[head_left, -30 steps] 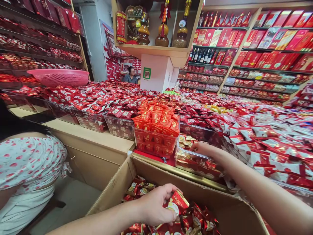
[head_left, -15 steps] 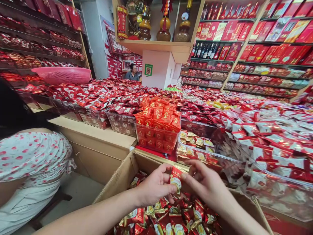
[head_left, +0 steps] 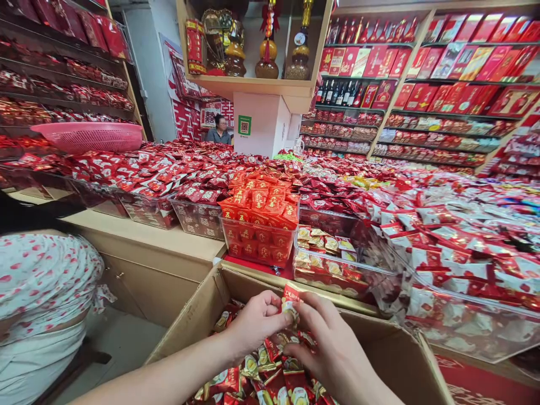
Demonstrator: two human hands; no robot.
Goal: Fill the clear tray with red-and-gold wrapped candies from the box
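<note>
My left hand [head_left: 255, 323] and my right hand [head_left: 327, 343] meet over an open cardboard box [head_left: 388, 354] at the bottom of the view. Together they pinch a small red and gold candy packet [head_left: 291, 298] held upright between their fingertips. Below the hands the box holds several loose red and gold packets [head_left: 270, 377]. Just beyond the box stands a clear bin [head_left: 333, 275] partly filled with the same gold-faced packets.
A clear bin of orange-red boxes [head_left: 261, 225] stands behind the carton, amid a wide counter of red sweets. A person in a spotted top [head_left: 42, 281] crouches at left by the wooden counter [head_left: 147, 247]. A pink basket [head_left: 90, 135] sits at back left. Another person sits far back.
My right hand left the clear bin and came down to the box, joining my left hand on the packet that the left hand lifted from the pile.
</note>
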